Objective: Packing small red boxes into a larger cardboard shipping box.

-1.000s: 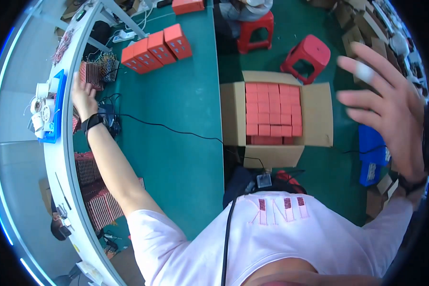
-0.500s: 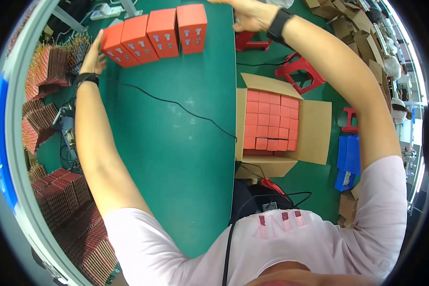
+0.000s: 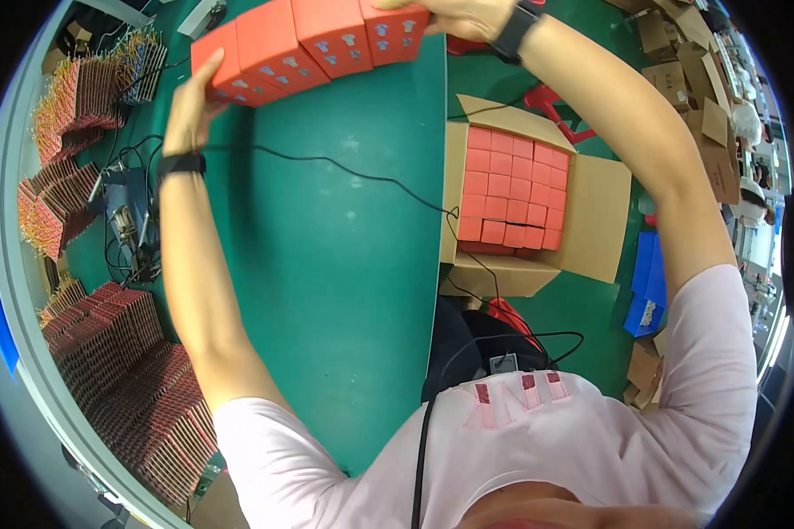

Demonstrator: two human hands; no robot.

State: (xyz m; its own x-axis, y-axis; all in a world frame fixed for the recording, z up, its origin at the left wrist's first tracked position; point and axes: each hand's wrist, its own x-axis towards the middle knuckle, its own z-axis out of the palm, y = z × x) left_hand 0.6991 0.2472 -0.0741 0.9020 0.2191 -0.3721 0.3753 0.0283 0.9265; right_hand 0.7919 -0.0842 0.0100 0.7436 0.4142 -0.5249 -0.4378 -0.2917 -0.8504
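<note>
Between my two hands is a row of several small red boxes (image 3: 331, 40), pressed side by side, tilted, and seemingly raised off the green table. My left hand (image 3: 191, 108) presses the row's left end, its thumb along the box. At the right end my right hand (image 3: 466, 16) grips the last box, with fingers over its top; part of this hand is cut off by the upper edge. Grey-blue printed shapes show on the boxes' near faces. Right of the table, an open cardboard carton (image 3: 602, 216) holds rows of similar red boxes (image 3: 513, 187).
A black cable (image 3: 353, 169) crosses the green table (image 3: 344, 291). Stacks of reddish circuit-board-like panels (image 3: 115, 331) line the left side, near a dark device (image 3: 131, 216). To the right stand a red stool (image 3: 556, 110), blue bins (image 3: 646, 286) and cardboard boxes (image 3: 710, 145).
My right hand has come down onto the right end of the row. The boxes are now squeezed together between both hands, shifted right and tilted. The view has moved slightly.
</note>
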